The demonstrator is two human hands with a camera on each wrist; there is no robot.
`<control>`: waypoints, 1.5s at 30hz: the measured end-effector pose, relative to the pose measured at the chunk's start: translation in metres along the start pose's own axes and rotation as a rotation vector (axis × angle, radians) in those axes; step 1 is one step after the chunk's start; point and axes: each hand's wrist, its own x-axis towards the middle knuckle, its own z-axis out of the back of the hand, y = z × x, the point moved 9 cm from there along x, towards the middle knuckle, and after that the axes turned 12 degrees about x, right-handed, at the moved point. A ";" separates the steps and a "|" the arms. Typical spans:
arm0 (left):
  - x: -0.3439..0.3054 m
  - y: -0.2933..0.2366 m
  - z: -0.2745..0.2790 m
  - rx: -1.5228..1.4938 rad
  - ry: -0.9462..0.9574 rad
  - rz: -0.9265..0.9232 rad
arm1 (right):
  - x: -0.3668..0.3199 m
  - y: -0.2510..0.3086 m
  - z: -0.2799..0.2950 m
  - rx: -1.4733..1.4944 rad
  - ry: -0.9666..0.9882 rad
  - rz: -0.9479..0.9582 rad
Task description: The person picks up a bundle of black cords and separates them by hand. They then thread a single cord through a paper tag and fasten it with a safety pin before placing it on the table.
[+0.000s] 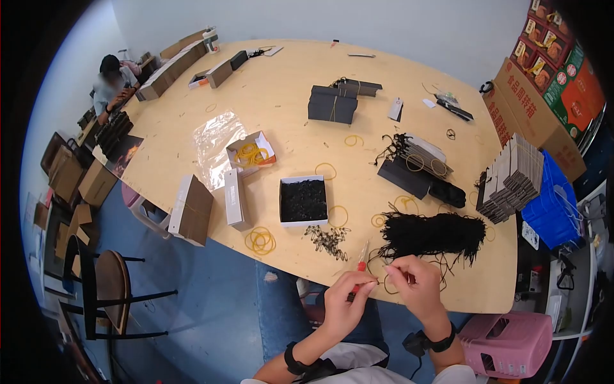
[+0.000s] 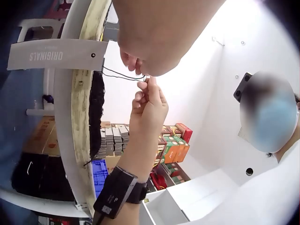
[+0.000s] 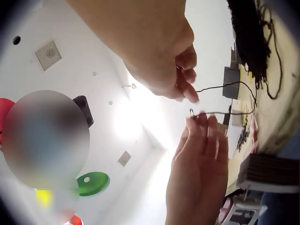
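My left hand pinches a small looped metal pin between thumb and forefinger, with one end of a thin black cord at it. The right hand pinches the cord's other end, and the cord sags in a loop between the two. Both hands are raised over the table's front edge, fingertips close together. A red-handled pointed tool lies beside the left hand, partly hidden by it. Just beyond the right hand is a thick bundle of black cords.
A heap of small metal pins lies near a white box of black pieces. Yellow rubber bands are scattered about. Banded tag stacks stand at the left edge, more card stacks at the right. Another person sits far left.
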 end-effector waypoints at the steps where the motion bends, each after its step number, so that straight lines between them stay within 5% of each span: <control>1: -0.001 0.012 -0.005 -0.128 0.025 0.123 | -0.005 -0.003 -0.003 0.020 0.015 0.016; 4: -0.001 0.022 -0.008 -0.395 -0.001 0.201 | -0.015 -0.003 -0.007 0.049 0.040 0.049; 12: -0.005 0.029 -0.016 -0.543 0.111 0.283 | -0.030 -0.028 -0.017 0.409 0.207 -0.207; 17: -0.008 0.033 -0.020 -0.567 0.171 0.329 | -0.028 -0.024 -0.009 0.365 0.233 -0.111; 22: -0.008 0.032 -0.011 -0.157 0.087 0.246 | -0.033 -0.018 0.000 0.391 0.112 -0.107; 37: -0.012 0.034 -0.020 -0.302 0.161 0.305 | -0.039 0.009 -0.013 -0.140 0.192 0.311; 44: -0.001 0.019 -0.009 -0.131 0.152 0.169 | -0.037 0.008 -0.010 -0.210 0.197 0.304; 45: 0.001 0.014 -0.008 -0.088 0.193 0.126 | -0.033 0.002 -0.001 -0.093 0.151 0.190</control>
